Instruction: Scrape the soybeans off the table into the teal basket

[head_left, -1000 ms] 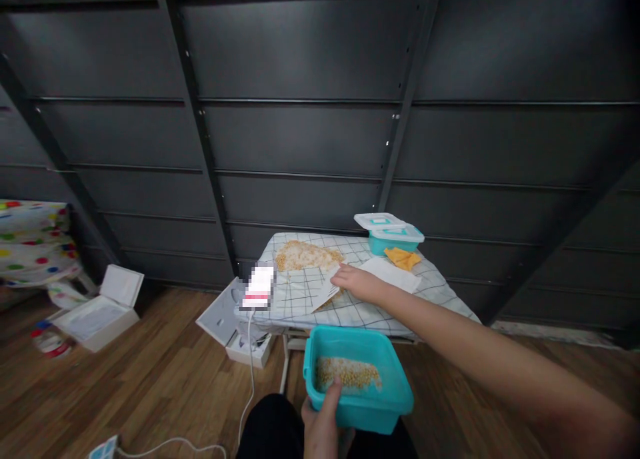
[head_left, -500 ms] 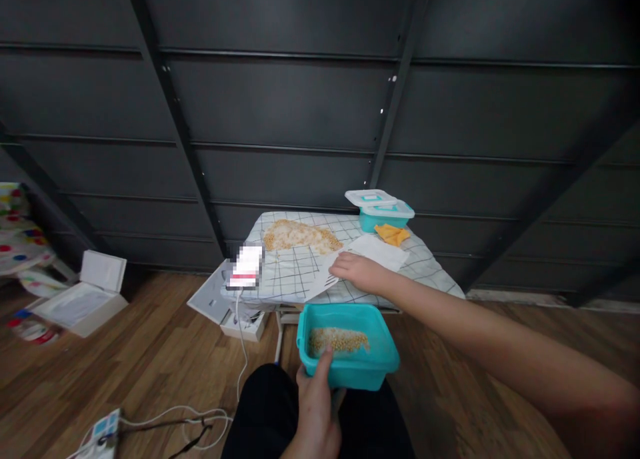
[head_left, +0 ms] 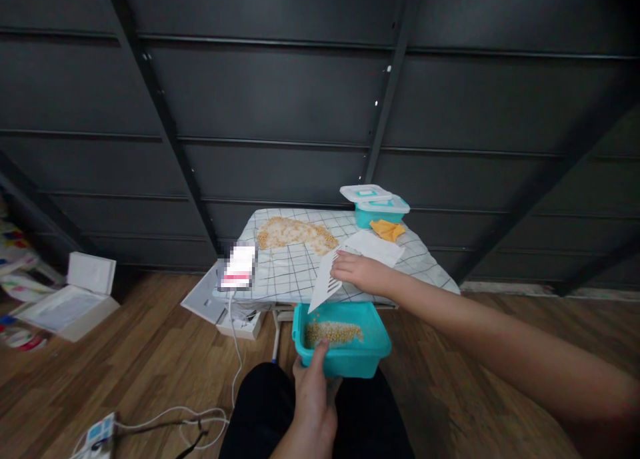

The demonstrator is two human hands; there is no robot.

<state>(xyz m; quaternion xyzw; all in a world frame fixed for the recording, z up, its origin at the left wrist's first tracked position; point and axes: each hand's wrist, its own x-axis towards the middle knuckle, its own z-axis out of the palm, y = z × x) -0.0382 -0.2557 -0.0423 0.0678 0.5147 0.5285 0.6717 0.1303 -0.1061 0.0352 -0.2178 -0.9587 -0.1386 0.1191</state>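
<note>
My left hand (head_left: 315,386) grips the near wall of a teal plastic box (head_left: 370,362), thumb over the rim. Inside the box lie yellowish beans or grains (head_left: 333,334) mixed with white grains. Over the table's front edge, my right hand (head_left: 357,270) is closed on a thin white sheet with slots (head_left: 320,287). The sheet is tilted, its lower tip at the box's far rim. A few bits show in the box just under that tip. On the checked tablecloth (head_left: 280,272) spreads a heap of the same yellow and white grains (head_left: 295,234).
A lidded teal box (head_left: 383,212) with a second white lid (head_left: 365,193) stands at the back right. Near it lie an orange cloth (head_left: 387,230) and white paper (head_left: 377,247). A phone (head_left: 239,266) with a cable sits at the left edge. Open white boxes (head_left: 75,306) and a power strip (head_left: 100,436) are on the floor.
My right hand has tipped the slotted sheet more steeply, and its tip has come down to the box. A few bits now show beneath it. The view has shifted slightly.
</note>
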